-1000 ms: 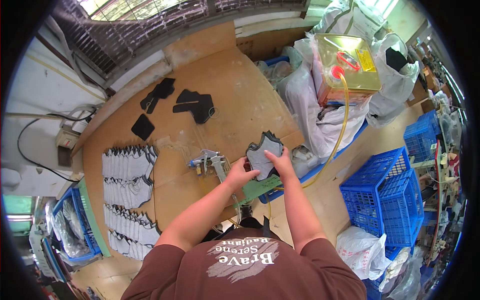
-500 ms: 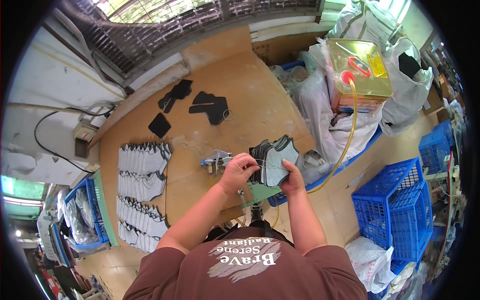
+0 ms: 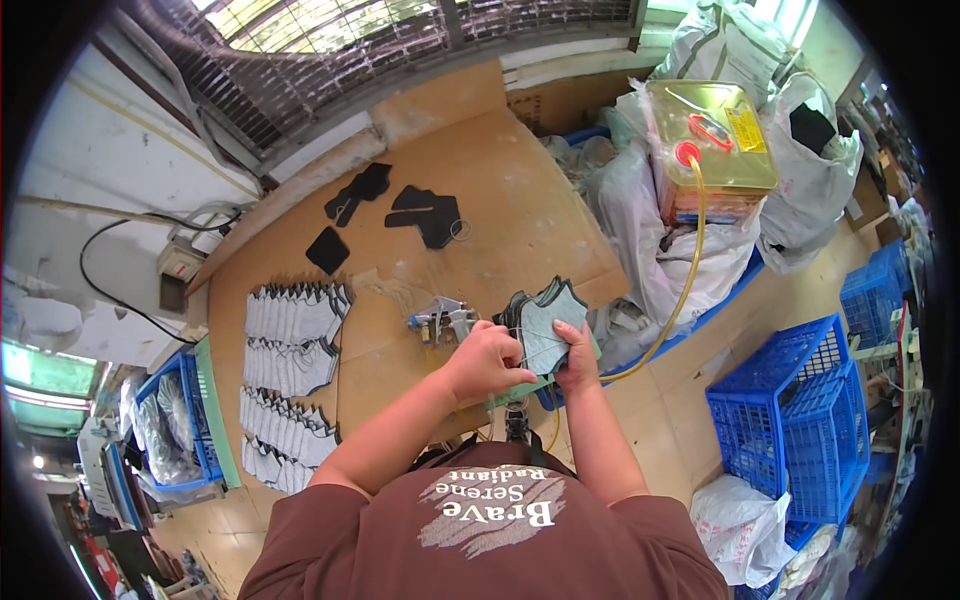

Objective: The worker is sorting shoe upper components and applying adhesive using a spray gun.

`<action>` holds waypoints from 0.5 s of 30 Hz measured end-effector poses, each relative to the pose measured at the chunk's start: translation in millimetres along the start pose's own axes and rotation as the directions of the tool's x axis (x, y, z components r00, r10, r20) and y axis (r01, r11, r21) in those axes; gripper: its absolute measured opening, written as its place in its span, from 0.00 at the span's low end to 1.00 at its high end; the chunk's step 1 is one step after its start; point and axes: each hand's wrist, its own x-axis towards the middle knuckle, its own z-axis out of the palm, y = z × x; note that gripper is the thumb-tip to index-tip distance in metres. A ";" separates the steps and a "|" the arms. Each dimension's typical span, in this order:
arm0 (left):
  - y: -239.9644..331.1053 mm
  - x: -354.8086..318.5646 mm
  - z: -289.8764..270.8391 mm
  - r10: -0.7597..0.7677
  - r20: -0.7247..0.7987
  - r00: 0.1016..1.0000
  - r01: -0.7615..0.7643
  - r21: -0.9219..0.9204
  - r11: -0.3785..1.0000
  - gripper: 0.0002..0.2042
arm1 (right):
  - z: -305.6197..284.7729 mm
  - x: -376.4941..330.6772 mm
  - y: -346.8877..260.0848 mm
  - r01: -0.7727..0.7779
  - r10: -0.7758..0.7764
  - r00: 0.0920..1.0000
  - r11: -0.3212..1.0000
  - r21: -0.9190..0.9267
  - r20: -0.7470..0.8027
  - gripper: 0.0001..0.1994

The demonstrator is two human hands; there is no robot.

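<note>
Both hands meet over the near edge of a brown wooden table [image 3: 500,190]. My right hand [image 3: 577,352] grips a stack of grey and black cut fabric pieces [image 3: 540,318] from below. My left hand [image 3: 487,360] pinches the stack's left edge with closed fingers. A small metal spray gun [image 3: 441,322] lies on the table just left of my left hand. A green board [image 3: 505,396] shows under my hands.
Rows of overlapping grey pieces [image 3: 292,345] cover the table's left side. Black pieces [image 3: 425,212] lie farther back. A yellow metal can [image 3: 708,148] with a yellow hose [image 3: 688,270] sits on white sacks at right. Blue crates [image 3: 790,420] stand on the floor.
The view has swung, so everything sits a little differently in frame. My hands stay together on the fabric stack, with my left fingers shifting along its edge.
</note>
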 end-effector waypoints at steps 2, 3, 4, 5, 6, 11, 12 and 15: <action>-3.6 -5.7 12.8 0.112 -0.023 0.993 -0.110 0.075 0.991 0.17 | -4.4 5.0 1.7 0.011 -0.011 1.000 1.000 0.001 -0.018 0.24; -4.8 -7.6 18.0 0.224 -0.040 0.974 -0.216 0.153 0.964 0.16 | -7.5 7.6 3.3 0.021 -0.021 0.999 1.000 0.002 -0.032 0.25; -5.1 -8.8 23.2 0.286 -0.082 0.955 -0.262 0.220 0.940 0.15 | -12.3 9.2 6.5 0.009 -0.008 0.999 1.000 0.028 -0.037 0.22; -6.4 -9.8 26.1 0.289 -0.078 0.954 -0.267 0.219 0.939 0.15 | -17.2 10.0 8.8 0.013 -0.012 0.999 0.999 0.032 -0.040 0.22; -8.2 -11.7 27.8 0.309 -0.087 0.947 -0.282 0.236 0.930 0.15 | -18.8 9.5 10.7 -0.065 0.070 0.997 0.989 0.131 -0.033 0.21; -22.3 -21.5 29.0 0.072 -0.065 0.995 -0.064 0.117 0.991 0.13 | -17.6 -3.0 11.6 -0.209 0.241 0.969 0.913 0.351 -0.051 0.19; -24.1 -19.1 29.5 -0.190 -0.007 0.982 0.190 0.025 0.981 0.11 | -23.0 -1.9 12.7 -0.200 0.240 0.968 0.908 0.367 -0.068 0.19; -18.1 -17.6 40.0 -0.498 0.070 0.865 0.501 -0.045 0.864 0.10 | -32.2 5.2 21.1 -0.172 0.242 0.965 0.881 0.441 -0.106 0.20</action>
